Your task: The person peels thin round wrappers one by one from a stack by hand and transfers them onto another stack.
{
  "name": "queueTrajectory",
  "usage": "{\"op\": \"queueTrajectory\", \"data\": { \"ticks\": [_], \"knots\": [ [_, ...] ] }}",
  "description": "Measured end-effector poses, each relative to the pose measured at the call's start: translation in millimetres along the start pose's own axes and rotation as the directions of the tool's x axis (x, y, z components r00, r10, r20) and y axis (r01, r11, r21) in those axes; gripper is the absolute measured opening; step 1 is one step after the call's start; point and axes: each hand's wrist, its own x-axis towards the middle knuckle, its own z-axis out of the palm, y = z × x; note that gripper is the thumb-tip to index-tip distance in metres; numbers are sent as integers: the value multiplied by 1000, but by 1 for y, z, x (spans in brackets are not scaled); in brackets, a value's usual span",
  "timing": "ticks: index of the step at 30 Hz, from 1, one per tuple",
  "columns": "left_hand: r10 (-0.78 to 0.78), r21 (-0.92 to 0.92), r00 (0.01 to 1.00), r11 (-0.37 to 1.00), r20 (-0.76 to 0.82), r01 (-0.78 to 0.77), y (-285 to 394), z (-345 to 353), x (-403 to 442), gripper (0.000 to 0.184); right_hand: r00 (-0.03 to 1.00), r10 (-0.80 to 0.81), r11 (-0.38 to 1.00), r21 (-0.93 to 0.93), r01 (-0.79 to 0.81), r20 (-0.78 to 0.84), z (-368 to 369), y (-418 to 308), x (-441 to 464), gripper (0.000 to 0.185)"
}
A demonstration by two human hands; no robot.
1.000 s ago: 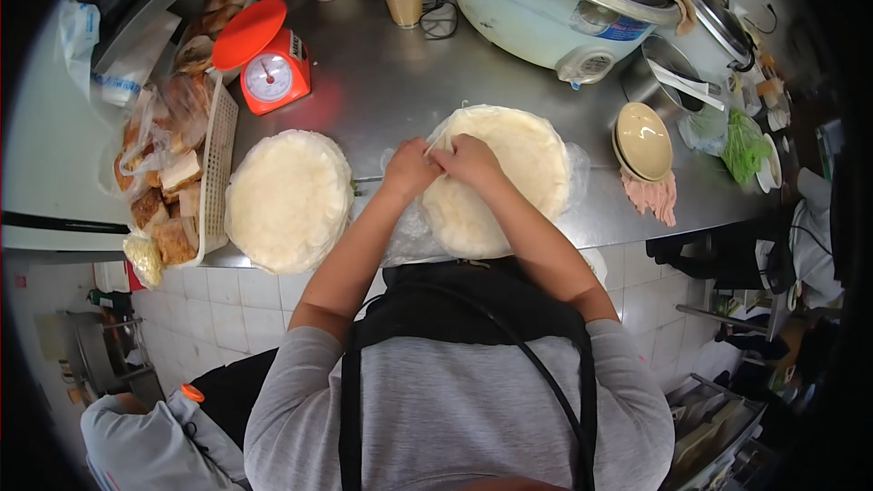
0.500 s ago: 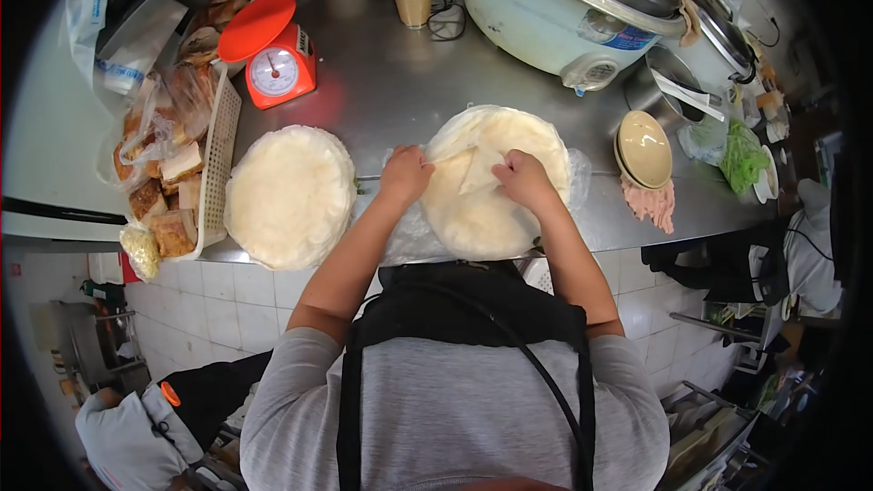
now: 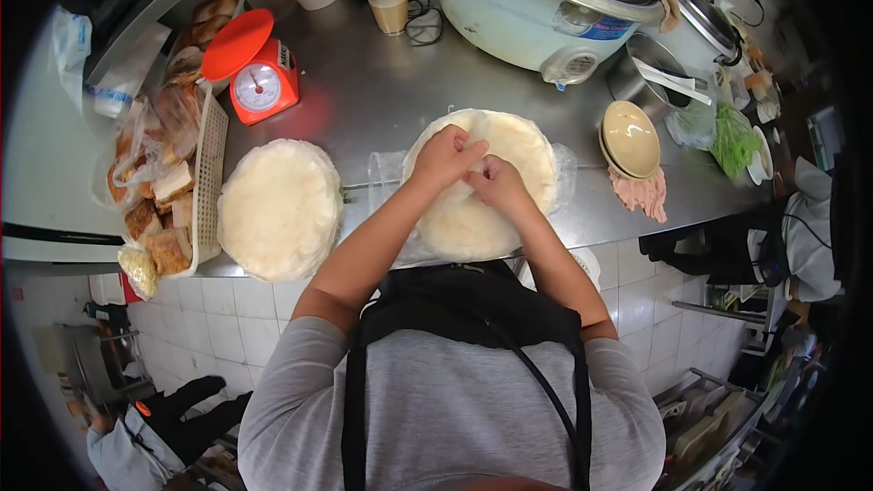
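A stack of thin round dough wrappers (image 3: 473, 227) lies on clear plastic (image 3: 386, 168) near the counter's front edge. Over its upper middle, my left hand (image 3: 446, 159) and my right hand (image 3: 500, 184) are close together, fingertips pinched on what looks like the top wrapper's thin sheet. My fingers partly hide that sheet. To the left, a second stack of pale round wrappers (image 3: 280, 209) sits apart from both hands.
Left are a red kitchen scale (image 3: 259, 82) and a basket (image 3: 211, 164) of browned meat chunks. Behind stand a cup (image 3: 388, 9) and a large rice cooker (image 3: 536, 18). Beige bowls (image 3: 632, 138) rest by a pink cloth (image 3: 638, 195) on the right. Other people stand at both sides.
My left hand has moved right and up from the stack's left edge to its middle, beside my right hand. My right hand has shifted slightly left. The whole view has shifted a little.
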Motion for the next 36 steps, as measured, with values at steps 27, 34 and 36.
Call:
{"op": "queueTrajectory", "data": {
  "ticks": [27, 34, 36],
  "knots": [
    [-235, 21, 960, 972, 152, 235, -30, -53, 26, 18, 974, 179, 862, 456, -223, 137, 14, -27, 30, 18],
    [-320, -387, 872, 801, 370, 458, -14, -47, 13, 10, 975, 183, 832, 509, -221, 125, 23, -32, 30, 17],
    [-320, -378, 869, 804, 378, 460, -13, -45, 12, 8, 981, 170, 812, 550, -195, 97, 27, -24, 31, 16]
  ]
}}
